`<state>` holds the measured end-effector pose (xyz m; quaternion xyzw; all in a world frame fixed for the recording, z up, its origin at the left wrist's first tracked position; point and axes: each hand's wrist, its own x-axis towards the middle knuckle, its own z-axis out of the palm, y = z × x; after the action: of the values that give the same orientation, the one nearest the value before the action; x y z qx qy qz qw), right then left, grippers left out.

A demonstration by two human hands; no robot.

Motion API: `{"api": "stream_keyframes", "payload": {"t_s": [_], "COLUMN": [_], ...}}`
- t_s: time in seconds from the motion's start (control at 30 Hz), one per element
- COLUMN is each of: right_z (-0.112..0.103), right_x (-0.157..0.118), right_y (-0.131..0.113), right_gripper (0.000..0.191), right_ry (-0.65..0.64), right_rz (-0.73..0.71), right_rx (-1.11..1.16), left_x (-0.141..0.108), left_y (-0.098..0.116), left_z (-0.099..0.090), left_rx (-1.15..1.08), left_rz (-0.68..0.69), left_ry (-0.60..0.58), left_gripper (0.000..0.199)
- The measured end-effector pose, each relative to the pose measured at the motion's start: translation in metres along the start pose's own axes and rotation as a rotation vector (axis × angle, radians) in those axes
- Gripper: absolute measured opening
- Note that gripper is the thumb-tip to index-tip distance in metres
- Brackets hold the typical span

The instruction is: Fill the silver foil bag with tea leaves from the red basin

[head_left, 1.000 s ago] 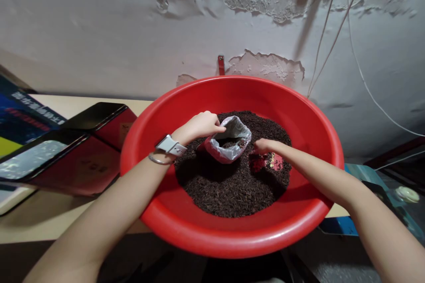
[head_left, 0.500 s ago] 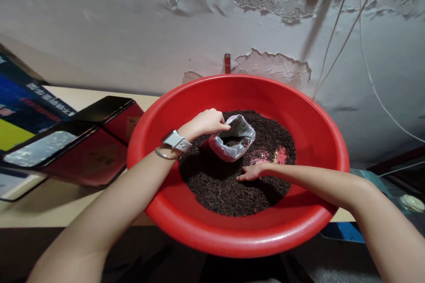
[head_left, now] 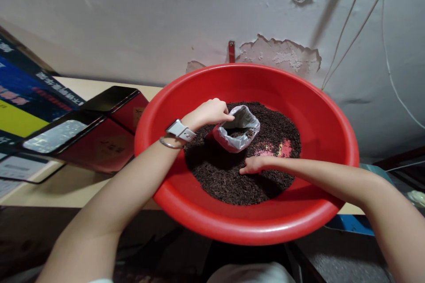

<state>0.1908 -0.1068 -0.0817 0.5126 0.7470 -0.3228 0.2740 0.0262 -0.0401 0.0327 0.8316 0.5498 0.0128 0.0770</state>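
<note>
The fingers of the left hand (head_left: 210,112) are pinching the near-left rim of a small pouch (head_left: 236,133) — red outside, silvery liner inside — and are propping its mouth open and tilted towards the person, so loose material can go in without the liner folding shut. The pouch is lying half sunk in a heap of dark loose tea leaves (head_left: 232,177), near the middle of the red basin (head_left: 212,219), and some of the same dark leaves are already showing inside it.

The right hand (head_left: 255,165) is lying just in front of the pouch mouth, on the near side of the heap, fingers extended and pressed flat on the leaves with the tips pointing left. It is gripping nothing that shows; whether any leaves are cupped under the palm cannot be told. Just beyond that hand, a patch of bare red basin floor (head_left: 282,148) is showing through where the leaves are thin.

On the left wrist a pale watch (head_left: 180,130) and a thin bangle are sitting above the basin's left rim. Left of the basin, dark red tins (head_left: 99,141) are standing on the pale tabletop (head_left: 66,185). Behind the basin, a wall (head_left: 133,22) with peeling paint is rising close, with thin cables hanging at its right.
</note>
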Motion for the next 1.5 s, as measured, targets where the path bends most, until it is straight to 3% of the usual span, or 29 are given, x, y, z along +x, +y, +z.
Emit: {"api": "stream_keyframes", "payload": {"t_s": [0.1,0.27,0.47,0.7,0.83,0.97,1.03,1.13,1.2,1.3,1.4,1.5], "right_z": [-0.012,-0.039,-0.079,-0.088,-0.078,-0.079,-0.086,-0.098,-0.102,-0.099,-0.092,-0.091], "right_x": [-0.011,-0.042,-0.072,-0.049,-0.038,-0.046,-0.051,-0.051,-0.046,-0.035,-0.026,-0.026], "right_y": [-0.01,-0.022,-0.013,-0.004,-0.007,-0.009,-0.003,0.014,0.028,0.043,0.047,0.045], "right_gripper": [0.047,0.038,0.029,0.032,0.04,0.032,0.028,0.027,0.029,0.031,0.036,0.041], "right_ry": [-0.064,-0.006,0.339,0.788,0.815,0.861,0.928,1.013,1.0,0.822,0.635,0.577], "right_rz": [-0.106,-0.245,-0.298,-0.114,-0.236,-0.395,-0.346,-0.16,-0.036,0.095,0.074,0.044], "right_rx": [-0.145,-0.225,0.075,0.425,0.542,0.558,0.571,0.555,0.475,0.221,-0.006,-0.095], "left_x": [0.001,0.002,0.003,0.0,0.002,0.004,0.003,0.001,0.0,0.001,0.002,0.002], "left_y": [-0.002,-0.003,-0.004,0.003,0.001,-0.003,-0.003,-0.001,-0.001,-0.002,-0.004,-0.004], "left_z": [0.002,0.002,0.002,0.003,0.004,0.006,0.005,0.003,0.003,0.003,0.004,0.002], "left_rx": [-0.017,-0.016,0.007,0.021,0.032,0.013,-0.005,-0.021,-0.015,-0.018,-0.016,0.002], "left_rz": [0.002,0.011,0.005,0.042,0.047,0.05,0.039,0.029,0.03,0.04,0.045,0.035], "left_ry": [0.01,0.007,0.018,0.01,0.003,0.005,0.005,0.002,0.002,0.003,-0.006,-0.018], "left_gripper": [0.036,0.036,0.035,0.035,0.036,0.038,0.037,0.036,0.037,0.037,0.038,0.04]}}
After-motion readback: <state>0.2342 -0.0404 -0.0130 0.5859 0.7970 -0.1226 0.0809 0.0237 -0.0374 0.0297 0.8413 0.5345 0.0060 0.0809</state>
